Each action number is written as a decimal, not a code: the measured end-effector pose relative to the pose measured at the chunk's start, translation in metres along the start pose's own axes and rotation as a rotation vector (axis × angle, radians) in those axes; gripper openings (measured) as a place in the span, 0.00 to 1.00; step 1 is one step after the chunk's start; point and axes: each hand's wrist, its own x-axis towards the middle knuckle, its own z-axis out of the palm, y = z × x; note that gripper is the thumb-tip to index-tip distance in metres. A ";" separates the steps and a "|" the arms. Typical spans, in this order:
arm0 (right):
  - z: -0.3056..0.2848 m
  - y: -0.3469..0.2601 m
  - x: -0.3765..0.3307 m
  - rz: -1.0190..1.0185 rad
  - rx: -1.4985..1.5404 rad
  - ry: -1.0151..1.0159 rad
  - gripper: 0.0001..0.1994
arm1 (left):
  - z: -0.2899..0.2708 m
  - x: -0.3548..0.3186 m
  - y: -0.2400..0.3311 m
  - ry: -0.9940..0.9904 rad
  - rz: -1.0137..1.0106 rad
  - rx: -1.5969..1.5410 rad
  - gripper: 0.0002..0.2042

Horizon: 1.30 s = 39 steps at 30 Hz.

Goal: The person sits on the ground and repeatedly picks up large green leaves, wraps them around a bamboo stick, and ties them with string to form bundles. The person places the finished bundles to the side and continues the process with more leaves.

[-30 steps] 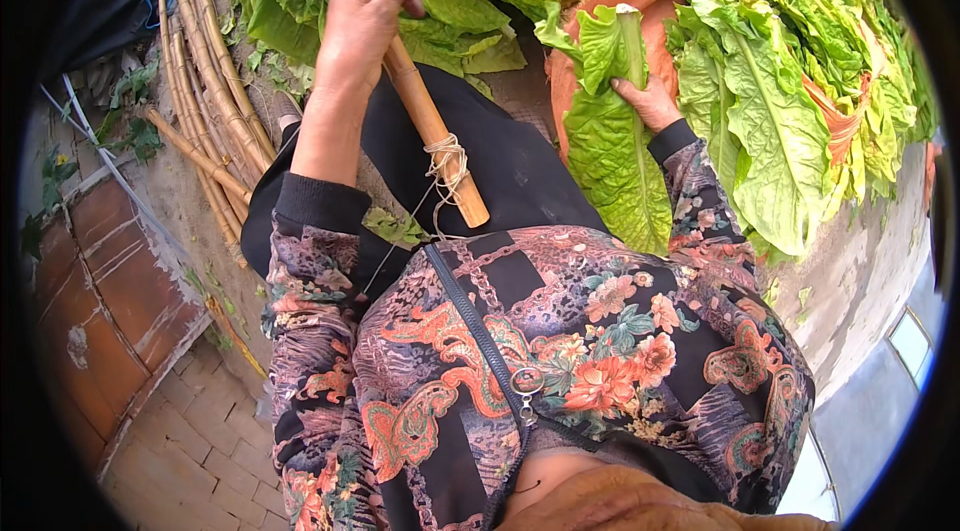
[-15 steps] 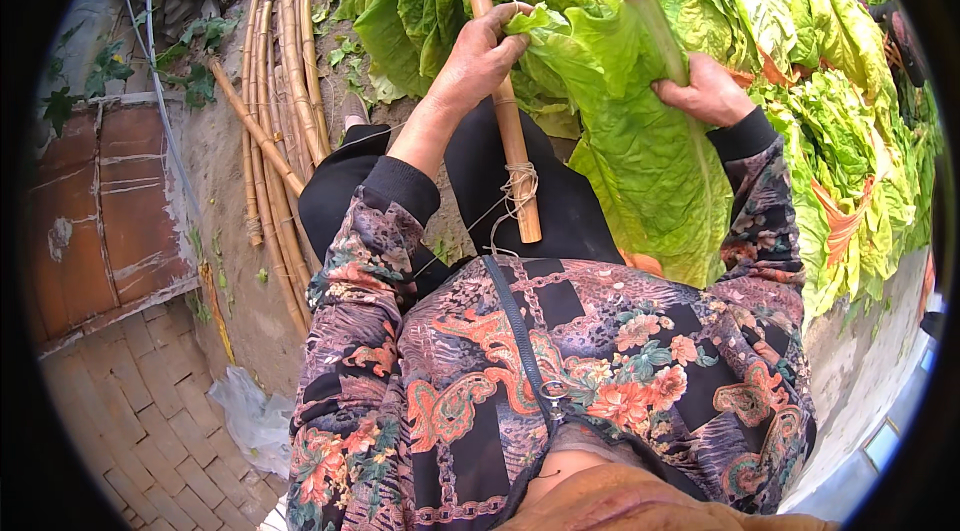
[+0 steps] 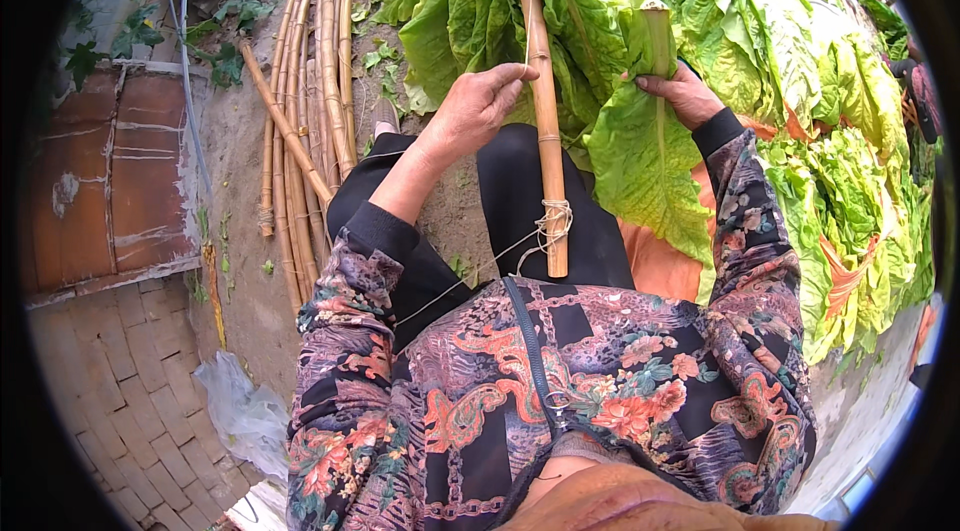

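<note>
A bamboo pole (image 3: 547, 131) slants over my lap, its near end wound with string (image 3: 554, 218). Large green leaves (image 3: 470, 6) hang bunched along its far part. Beside the pole, my left hand (image 3: 472, 111) is closed in a pinch on a thin string that runs up along the bamboo. To the right, my right hand (image 3: 688, 97) grips a big green leaf (image 3: 648, 176) near its thick pale stem, between thumb and fingers. The leaf's blade droops beside my right thigh. My right fingers are partly hidden behind it.
Several bamboo poles (image 3: 325, 61) lie on the ground at the left. Heaps of green leaves (image 3: 865, 201) fill the right side, with orange cloth (image 3: 660, 266) beside my leg. A rusty metal panel (image 3: 120, 171) and a clear plastic bag (image 3: 245, 411) are farther left.
The left hand has moved off the leaf and now pinches the string beside the pole. My right hand keeps hold of the leaf, now hanging narrower. The whole view has shifted slightly.
</note>
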 end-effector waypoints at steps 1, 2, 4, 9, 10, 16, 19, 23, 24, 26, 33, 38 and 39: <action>0.003 0.001 0.007 0.062 -0.142 0.046 0.19 | -0.002 -0.004 0.002 -0.012 -0.031 0.047 0.10; 0.008 0.011 0.015 0.010 -0.328 0.025 0.20 | -0.003 -0.006 0.000 -0.042 -0.019 0.083 0.10; 0.018 0.037 0.038 -0.091 -0.729 -0.176 0.21 | -0.002 -0.011 -0.010 -0.106 0.008 0.155 0.09; 0.008 0.051 0.063 0.216 -0.640 -0.254 0.23 | -0.014 -0.009 -0.007 -0.264 -0.045 0.095 0.08; 0.008 0.052 0.063 0.237 -0.585 -0.275 0.23 | -0.015 -0.009 -0.006 -0.292 -0.065 0.085 0.07; 0.052 0.025 0.039 0.358 -1.054 -0.324 0.35 | -0.011 -0.017 -0.007 -0.410 -0.124 -0.063 0.07; 0.038 0.072 0.072 0.207 -1.016 -0.328 0.33 | -0.004 -0.011 -0.004 -0.491 -0.094 -0.094 0.07; 0.062 0.007 0.074 0.041 -0.396 -0.078 0.22 | -0.004 -0.006 -0.019 -0.556 0.019 0.099 0.08; 0.052 0.011 0.084 0.040 -0.285 -0.122 0.19 | -0.006 0.001 -0.021 -0.593 -0.032 0.133 0.09; 0.063 0.015 0.077 -0.006 -0.064 0.001 0.15 | -0.007 0.015 -0.076 -0.556 0.113 0.326 0.09; 0.077 -0.016 0.070 0.205 -0.298 -0.210 0.23 | -0.065 0.126 -0.071 -0.152 -0.260 0.008 0.11; 0.080 0.005 0.086 -0.090 -0.067 0.088 0.17 | -0.089 0.160 0.058 -0.270 -0.059 0.428 0.06; 0.090 0.011 0.092 -0.188 0.076 0.201 0.17 | -0.086 0.152 0.070 -0.229 -0.092 0.286 0.11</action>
